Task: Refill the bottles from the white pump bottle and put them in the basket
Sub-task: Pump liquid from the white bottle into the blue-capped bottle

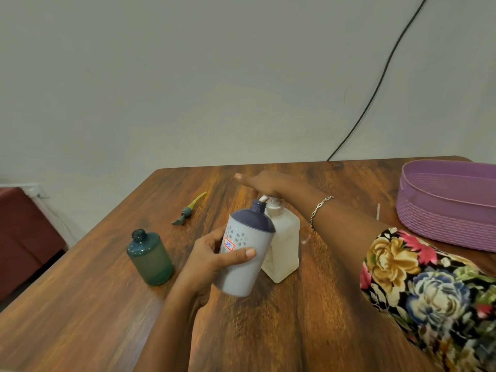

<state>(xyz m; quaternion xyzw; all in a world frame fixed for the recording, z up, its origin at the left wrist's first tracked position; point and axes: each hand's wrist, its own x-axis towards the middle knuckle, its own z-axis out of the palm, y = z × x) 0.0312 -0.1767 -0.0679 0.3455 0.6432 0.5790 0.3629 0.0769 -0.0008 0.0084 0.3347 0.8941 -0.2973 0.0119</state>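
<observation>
Hands first: what are ours doing?

We grip the grey bottle (243, 277) with our left hand (212, 261), thumb and fingers curled round its body. It is tilted, its open neck at the spout of the white pump bottle (284, 245), which stands mid-table (295, 331). Our right hand (265, 183) lies flat on the pump head, fingers straight, grasping nothing.

And the rest?

We see the green bottle (150, 257) standing uncapped near the table's left edge, a loose pump (188, 209) lying beyond it, and the purple basket (442, 208) at the far right corner.
</observation>
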